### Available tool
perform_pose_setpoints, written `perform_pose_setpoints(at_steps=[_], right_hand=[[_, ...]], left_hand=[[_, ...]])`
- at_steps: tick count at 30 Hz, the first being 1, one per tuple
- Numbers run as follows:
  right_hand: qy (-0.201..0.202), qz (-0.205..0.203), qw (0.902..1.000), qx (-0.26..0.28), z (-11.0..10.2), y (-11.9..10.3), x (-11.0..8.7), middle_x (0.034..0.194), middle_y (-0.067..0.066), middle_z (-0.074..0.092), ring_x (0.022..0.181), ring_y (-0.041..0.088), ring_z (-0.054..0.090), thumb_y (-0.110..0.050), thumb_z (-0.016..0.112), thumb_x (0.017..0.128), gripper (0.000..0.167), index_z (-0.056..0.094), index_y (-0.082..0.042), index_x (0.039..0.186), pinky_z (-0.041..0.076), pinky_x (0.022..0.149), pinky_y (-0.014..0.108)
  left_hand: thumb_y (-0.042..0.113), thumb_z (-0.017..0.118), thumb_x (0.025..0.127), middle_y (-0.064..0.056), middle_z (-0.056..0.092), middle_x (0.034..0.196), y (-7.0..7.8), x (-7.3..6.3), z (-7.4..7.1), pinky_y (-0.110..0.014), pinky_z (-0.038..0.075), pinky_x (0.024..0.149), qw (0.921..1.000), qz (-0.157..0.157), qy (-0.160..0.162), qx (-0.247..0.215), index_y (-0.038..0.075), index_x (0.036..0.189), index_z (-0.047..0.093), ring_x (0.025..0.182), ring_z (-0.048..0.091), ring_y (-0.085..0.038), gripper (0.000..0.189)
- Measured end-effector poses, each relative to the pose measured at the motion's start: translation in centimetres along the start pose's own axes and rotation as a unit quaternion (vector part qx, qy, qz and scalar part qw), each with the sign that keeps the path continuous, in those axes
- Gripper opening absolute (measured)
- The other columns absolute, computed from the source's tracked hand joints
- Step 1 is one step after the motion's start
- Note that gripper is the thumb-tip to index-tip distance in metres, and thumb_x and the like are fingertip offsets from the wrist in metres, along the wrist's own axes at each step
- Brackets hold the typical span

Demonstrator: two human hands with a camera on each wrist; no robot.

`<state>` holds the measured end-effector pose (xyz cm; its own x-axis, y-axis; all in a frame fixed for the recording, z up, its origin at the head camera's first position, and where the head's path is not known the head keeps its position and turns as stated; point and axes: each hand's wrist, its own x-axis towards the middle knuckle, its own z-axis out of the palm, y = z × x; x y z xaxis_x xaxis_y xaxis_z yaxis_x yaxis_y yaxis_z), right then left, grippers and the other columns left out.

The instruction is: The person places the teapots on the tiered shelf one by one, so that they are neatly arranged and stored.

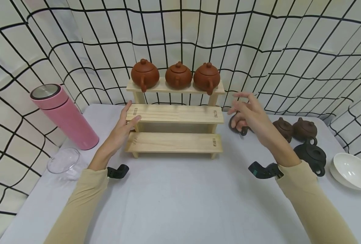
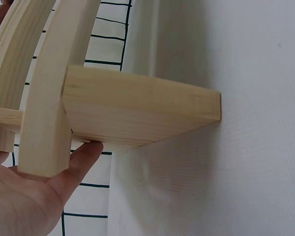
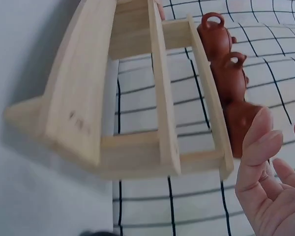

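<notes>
A three-tier wooden rack (image 1: pixel 174 113) stands on the white cloth. On its top tier sit three red-brown clay teapots (image 1: pixel 145 75), lids on; the two lower tiers are bare. My left hand (image 1: pixel 119 127) grips the rack's left end at the middle tier, thumb (image 1: pixel 134 121) at the front and fingers along the side. In the left wrist view a fingertip touches the end piece (image 2: pixel 142 108). Off the rack's right end, my right hand (image 1: pixel 249 117) is raised with loosely bent fingers and holds nothing. It partly hides a dark teapot (image 1: pixel 244 131) below it.
Further right stand two dark brown teapots (image 1: pixel 304 129), a black teapot (image 1: pixel 310 156) and a white bowl (image 1: pixel 349 171). At the left are a pink thermos (image 1: pixel 69 118) and a clear glass bowl (image 1: pixel 65 162). Black wire mesh (image 1: pixel 180 44) surrounds the table's back and sides.
</notes>
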<state>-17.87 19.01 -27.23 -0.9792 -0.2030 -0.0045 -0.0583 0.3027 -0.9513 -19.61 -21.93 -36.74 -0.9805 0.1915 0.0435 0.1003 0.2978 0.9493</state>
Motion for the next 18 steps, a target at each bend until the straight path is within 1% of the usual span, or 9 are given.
perform_pose_setpoints(at_steps=[3,6,9,11,13,16,18], right_hand=[[0.004,-0.009,0.9997,-0.023,-1.6,1.5,-1.6,0.113,0.015,0.058,0.072,0.016,0.063,-0.035,0.047,0.112,0.044,0.033,-0.013,0.148,0.051,0.06,0.027],[0.005,-0.012,0.9986,-0.052,-3.3,3.5,-3.4,0.11,0.013,0.061,0.074,0.017,0.064,-0.034,0.047,0.113,0.041,0.035,-0.01,0.143,0.052,0.059,0.028],[0.007,0.001,0.9968,-0.08,-5.2,5.9,-5.3,0.106,0.007,0.065,0.075,0.017,0.065,-0.033,0.047,0.113,0.042,0.035,-0.005,0.142,0.053,0.06,0.03],[0.012,0.02,0.9955,-0.092,-6.6,7.7,-6.5,0.103,-0.001,0.066,0.075,0.016,0.065,-0.031,0.046,0.113,0.043,0.034,-0.003,0.144,0.054,0.061,0.03],[0.02,0.039,0.9937,-0.103,-8.0,9.5,-7.7,0.101,-0.007,0.067,0.075,0.015,0.065,-0.03,0.045,0.114,0.041,0.034,-0.004,0.144,0.054,0.062,0.03],[0.033,0.062,0.9919,-0.106,-9.9,11.6,-9.6,0.099,-0.012,0.068,0.075,0.015,0.064,-0.026,0.044,0.114,0.033,0.038,-0.011,0.142,0.054,0.063,0.029],[0.04,0.072,0.9907,-0.108,-10.9,12.6,-10.7,0.097,-0.013,0.069,0.075,0.014,0.064,-0.024,0.045,0.114,0.025,0.041,-0.018,0.137,0.054,0.062,0.028]], left_hand=[[0.039,0.044,0.111,-0.004,-0.016,0.174,-0.1,0.1,0.0,-0.058,-0.006,0.125,1.0,0.001,0.001,-0.003,0.024,0.168,-0.013,0.158,-0.013,-0.025,0.081],[0.039,0.044,0.111,-0.004,-0.016,0.174,-0.1,0.1,0.0,-0.058,-0.006,0.125,1.0,0.003,0.002,-0.005,0.024,0.168,-0.012,0.158,-0.013,-0.025,0.081],[0.039,0.044,0.111,-0.005,-0.015,0.174,-0.1,0.0,0.0,-0.058,-0.007,0.125,1.0,0.003,0.004,-0.003,0.023,0.168,-0.012,0.158,-0.014,-0.024,0.081],[0.039,0.044,0.111,-0.006,-0.015,0.174,0.0,0.0,0.1,-0.058,-0.007,0.125,1.0,0.004,0.004,0.001,0.022,0.168,-0.012,0.159,-0.014,-0.025,0.081],[0.039,0.044,0.111,-0.005,-0.016,0.174,0.0,0.0,0.1,-0.058,-0.007,0.124,1.0,0.004,0.003,0.005,0.021,0.168,-0.012,0.159,-0.014,-0.025,0.082],[0.039,0.043,0.111,-0.005,-0.016,0.174,0.1,0.0,0.1,-0.058,-0.008,0.124,1.0,0.003,0.002,0.009,0.021,0.168,-0.013,0.159,-0.015,-0.025,0.081],[0.04,0.043,0.111,-0.004,-0.016,0.174,0.0,0.0,0.0,-0.058,-0.008,0.125,1.0,0.001,0.003,0.008,0.022,0.168,-0.012,0.158,-0.015,-0.024,0.081]])
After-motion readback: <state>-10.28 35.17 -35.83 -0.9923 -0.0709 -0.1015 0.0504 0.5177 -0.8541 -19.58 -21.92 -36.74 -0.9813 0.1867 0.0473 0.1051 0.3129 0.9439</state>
